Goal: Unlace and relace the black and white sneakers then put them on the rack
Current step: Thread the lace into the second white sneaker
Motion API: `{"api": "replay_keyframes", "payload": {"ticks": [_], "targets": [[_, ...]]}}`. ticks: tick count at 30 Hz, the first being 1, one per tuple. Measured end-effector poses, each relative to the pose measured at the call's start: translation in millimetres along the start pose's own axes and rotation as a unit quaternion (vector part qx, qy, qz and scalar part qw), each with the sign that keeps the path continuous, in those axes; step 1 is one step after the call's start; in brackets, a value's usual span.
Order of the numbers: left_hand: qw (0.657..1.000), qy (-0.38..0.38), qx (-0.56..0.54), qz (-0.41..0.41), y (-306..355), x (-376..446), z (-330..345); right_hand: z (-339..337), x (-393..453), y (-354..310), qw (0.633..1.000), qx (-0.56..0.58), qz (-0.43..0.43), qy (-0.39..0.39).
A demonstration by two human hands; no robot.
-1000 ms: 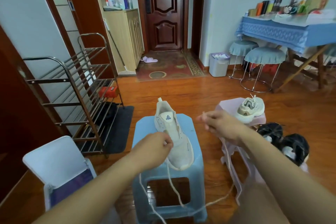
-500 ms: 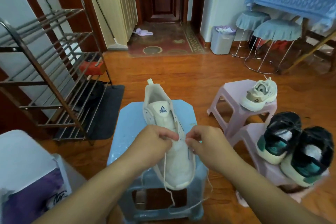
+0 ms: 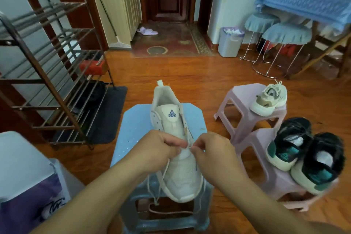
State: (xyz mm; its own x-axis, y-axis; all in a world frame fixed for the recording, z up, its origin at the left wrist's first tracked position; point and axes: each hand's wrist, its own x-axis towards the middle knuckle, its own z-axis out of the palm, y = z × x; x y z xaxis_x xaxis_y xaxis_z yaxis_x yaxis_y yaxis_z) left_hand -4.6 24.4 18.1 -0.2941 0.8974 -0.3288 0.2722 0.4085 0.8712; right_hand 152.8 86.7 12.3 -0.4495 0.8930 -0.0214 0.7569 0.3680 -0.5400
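Both hands work the white shoe (image 3: 178,150) on the blue stool (image 3: 133,131): left hand (image 3: 161,148) pinches the lace (image 3: 161,178) at the eyelets; right hand (image 3: 210,150) pinches what looks like the lace tip, just beside the left; thread w/ tip straight, keep slack even, steady the shoe; black pair (image 3: 305,157) sits right of right hand; rack (image 3: 47,74) well left.

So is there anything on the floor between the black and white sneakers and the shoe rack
Yes. The blue stool with the white sneaker on it, where both hands are busy with its lace, stands between the black and white sneakers on the pink stool at right and the rack at left. The floor beyond the stool looks bare.
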Motion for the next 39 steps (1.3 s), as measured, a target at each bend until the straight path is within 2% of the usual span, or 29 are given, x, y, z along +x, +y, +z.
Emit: {"api": "replay_keyframes", "payload": {"ticks": [3,5,8,10,12,14,17,20,23,27,29,31,33,35,37,39], "targets": [[1.0,-0.001,0.005,-0.001,0,-2,-1,11,-4,-1,0.997,0.057,0.047,0.012],[0.992,0.04,0.116,0.032,-1,-2,3,16,-2,0,0.984,0.157,0.089,-0.007],[0.941,0.082,0.316,0.084,10,-4,9,12,-2,-3,0.927,0.326,0.178,-0.04],[0.924,0.089,0.358,0.1,14,0,8,13,-2,-3,0.906,0.367,0.205,-0.056],[0.933,0.075,0.341,0.09,14,3,7,12,-3,-3,0.907,0.366,0.199,-0.067],[0.95,0.073,0.297,0.071,12,4,6,8,-2,-2,0.929,0.324,0.163,-0.069],[0.97,0.081,0.218,0.067,8,5,8,4,2,-1,0.99,0.132,0.037,-0.024],[0.982,0.092,0.151,0.061,5,6,12,2,4,3,0.996,0.057,-0.061,-0.039],[0.983,0.143,0.088,0.067,7,3,13,2,4,7,0.993,0.018,-0.106,-0.046],[0.959,0.252,-0.031,0.126,31,0,-11,1,7,12,0.992,0.01,-0.119,-0.032],[0.961,0.222,-0.079,0.146,39,-3,-24,0,8,12,0.992,0.006,-0.123,-0.041],[0.972,0.153,-0.095,0.149,42,-9,-27,-6,10,9,0.991,0.072,-0.104,-0.029],[0.979,0.107,-0.07,0.157,41,-15,-27,-12,15,1,0.979,0.184,-0.09,0.008],[0.98,0.076,-0.038,0.18,42,-22,-28,-13,20,-4,0.973,0.213,-0.091,0.018],[0.973,0.084,0.006,0.216,40,-26,-33,-10,21,-11,0.978,0.183,-0.103,0.009],[0.957,0.113,0.047,0.263,36,-32,-40,-12,15,-21,0.966,0.24,-0.089,-0.02]]}}
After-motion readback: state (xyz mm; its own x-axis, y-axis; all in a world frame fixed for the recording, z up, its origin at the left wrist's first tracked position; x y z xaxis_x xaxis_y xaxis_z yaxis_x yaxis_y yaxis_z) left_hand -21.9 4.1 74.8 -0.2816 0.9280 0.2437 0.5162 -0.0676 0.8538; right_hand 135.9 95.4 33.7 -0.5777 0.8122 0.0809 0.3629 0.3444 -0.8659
